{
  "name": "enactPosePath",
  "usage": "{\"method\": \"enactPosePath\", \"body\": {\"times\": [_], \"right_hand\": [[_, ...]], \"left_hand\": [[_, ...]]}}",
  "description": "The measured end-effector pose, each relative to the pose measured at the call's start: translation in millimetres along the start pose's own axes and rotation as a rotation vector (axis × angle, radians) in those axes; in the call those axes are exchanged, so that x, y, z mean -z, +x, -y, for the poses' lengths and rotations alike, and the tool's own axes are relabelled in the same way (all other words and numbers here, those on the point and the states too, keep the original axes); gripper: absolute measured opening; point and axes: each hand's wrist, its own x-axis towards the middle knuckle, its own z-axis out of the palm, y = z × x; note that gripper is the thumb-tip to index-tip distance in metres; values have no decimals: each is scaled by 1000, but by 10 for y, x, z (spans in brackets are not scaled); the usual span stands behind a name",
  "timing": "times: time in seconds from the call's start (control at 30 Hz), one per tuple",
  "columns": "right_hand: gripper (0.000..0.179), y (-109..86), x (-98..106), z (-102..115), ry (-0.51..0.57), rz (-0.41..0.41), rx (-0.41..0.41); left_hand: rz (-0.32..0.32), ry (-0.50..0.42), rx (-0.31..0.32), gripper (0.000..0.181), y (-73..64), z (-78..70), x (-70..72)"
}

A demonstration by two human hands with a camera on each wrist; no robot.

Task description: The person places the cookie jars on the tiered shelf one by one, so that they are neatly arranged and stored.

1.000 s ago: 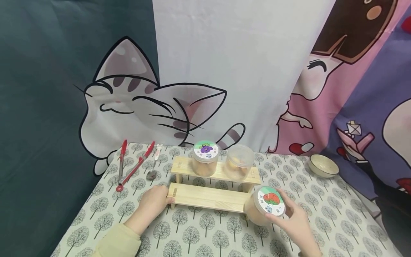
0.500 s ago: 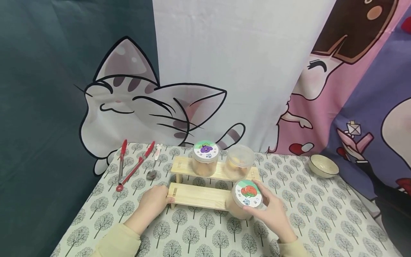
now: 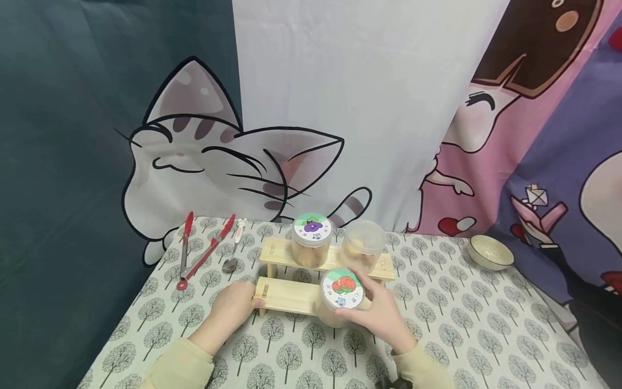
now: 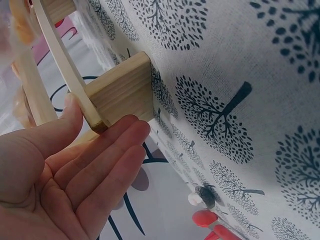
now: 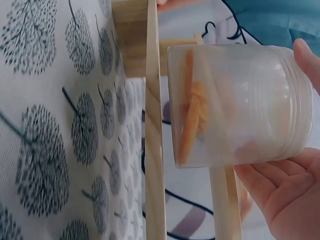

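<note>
My right hand grips a clear plastic jar near its lid, which carries a picture of red-orange fruit. The jar is upright over the lower step of a two-tier wooden stand, its base close above the board in the right wrist view. Orange pieces lie at the bottom inside. At the stand's left end, my left hand holds the lower board, thumb along its edge and fingers against the leg. On the upper step stand a jar with a purple fruit lid and a lidless-looking clear jar.
Red-tipped tongs and a spoon lie left of the stand. A cream bowl sits at the back right of the tree-patterned tablecloth. A printed curtain hangs behind.
My right hand has carried the fruit-lidded jar leftward from the stand's right end to over the middle of the lower board. My left hand has stayed on the stand's left end.
</note>
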Motion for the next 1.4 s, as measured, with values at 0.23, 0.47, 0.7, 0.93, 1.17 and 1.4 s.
{"method": "enactPosePath", "body": {"times": [0.23,0.47,0.7,0.93,1.17,1.4], "right_hand": [[91,73,-212,59,19,0,17],[90,142,-377,122,31,9,52],[95,135,-427,164,-11,-9,35],[96,160,-450,145,-37,-2,45],[100,162,-447,131,-41,-2,92],[104,151,-418,142,-27,40,60]], "left_hand": [[-3,-2,-4,27,2,15,-19],[-6,-6,-5,26,0,14,-23],[-1,-3,0,27,0,-2,-8],[4,-11,9,27,-12,-7,15],[6,0,6,26,-3,-8,11],[1,-14,7,26,-12,9,-7]]}}
